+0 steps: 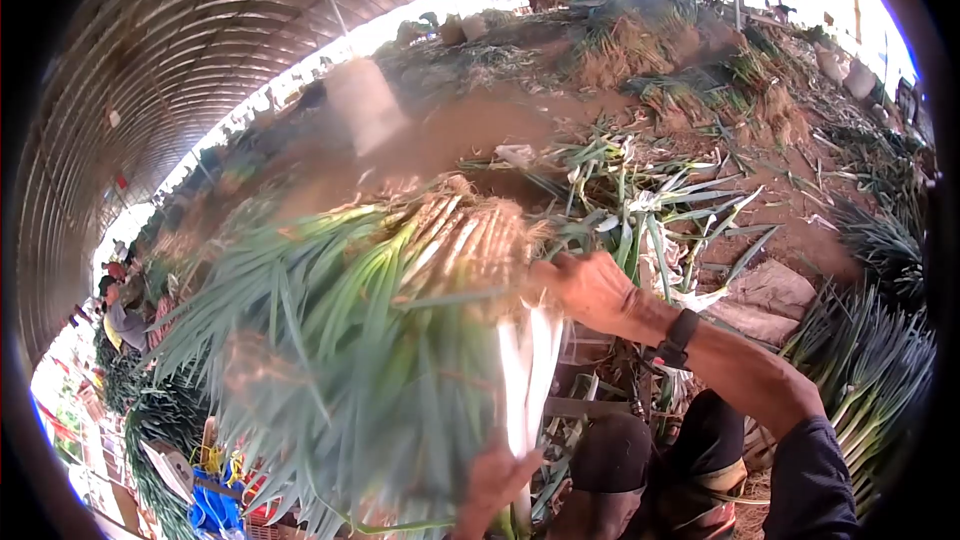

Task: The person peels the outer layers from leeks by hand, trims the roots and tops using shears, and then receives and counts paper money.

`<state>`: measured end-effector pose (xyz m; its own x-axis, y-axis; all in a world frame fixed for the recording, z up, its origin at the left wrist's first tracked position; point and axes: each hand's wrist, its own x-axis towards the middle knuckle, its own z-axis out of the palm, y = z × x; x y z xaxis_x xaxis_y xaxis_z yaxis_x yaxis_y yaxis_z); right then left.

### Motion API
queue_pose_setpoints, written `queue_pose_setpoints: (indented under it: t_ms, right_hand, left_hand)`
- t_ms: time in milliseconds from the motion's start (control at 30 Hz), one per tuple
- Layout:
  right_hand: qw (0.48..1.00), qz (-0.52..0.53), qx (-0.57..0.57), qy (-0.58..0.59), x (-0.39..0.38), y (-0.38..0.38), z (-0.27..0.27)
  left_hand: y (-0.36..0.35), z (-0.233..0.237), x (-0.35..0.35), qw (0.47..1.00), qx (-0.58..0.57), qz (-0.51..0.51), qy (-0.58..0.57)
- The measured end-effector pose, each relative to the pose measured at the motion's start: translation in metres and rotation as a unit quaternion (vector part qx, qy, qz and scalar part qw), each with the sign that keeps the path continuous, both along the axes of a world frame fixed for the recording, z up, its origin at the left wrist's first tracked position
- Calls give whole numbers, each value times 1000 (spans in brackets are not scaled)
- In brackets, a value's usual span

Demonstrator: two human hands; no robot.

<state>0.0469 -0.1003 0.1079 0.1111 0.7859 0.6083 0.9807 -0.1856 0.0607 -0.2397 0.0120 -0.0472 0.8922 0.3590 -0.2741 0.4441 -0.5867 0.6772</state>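
"Starting from the left, what's all that green?"

"A big pile of onion-like stalks, leaves fanned down and left, roots bunched at the upper right. I can't see what carries it."

"Heavy?"

"As a pile, I'd guess so. One stalk should be light. The leaves look limp and would crease or tear if tugged."

"And next to it?"

"The left hand, low down by the long white stalks. It's blurred, so I can't tell if it's closed on them."

"Where would you hold those?"

"On the pale shanks. They look firm and fairly stiff, though probably slick if the skin's damp. Squeeze hard and they might bruise."

"The other hand?"

"The right hand, just above a dark wristwatch from here, has its fingers curled in, pinching the white stalks near their upper ends."

"Far right?"

"Another leafy heap, well apart from both hands."
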Motion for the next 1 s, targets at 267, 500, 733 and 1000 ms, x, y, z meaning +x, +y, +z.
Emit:
queue_pose_setpoints:
  t_ms: [267, 500, 733, 1000]
  right_hand:
    - [914, -110, 229, 315, 92, -26, 21]
    - [952, -257, -167, 26, 107, -119, 6]
    - [951, -53, -236, 193, 0, -87, -46]
    - [901, 230, -174, 323, -102, -45, -75]
  left_hand:
    - [0, 12, 0, 993, -84, -19, -84]
    - [47, -29, -28, 939, -329, 93, -40]
    - [63, 65, -18, 973, -70, 22, -217]
    - [43, 169, 32, 882, -282, 197, -321]
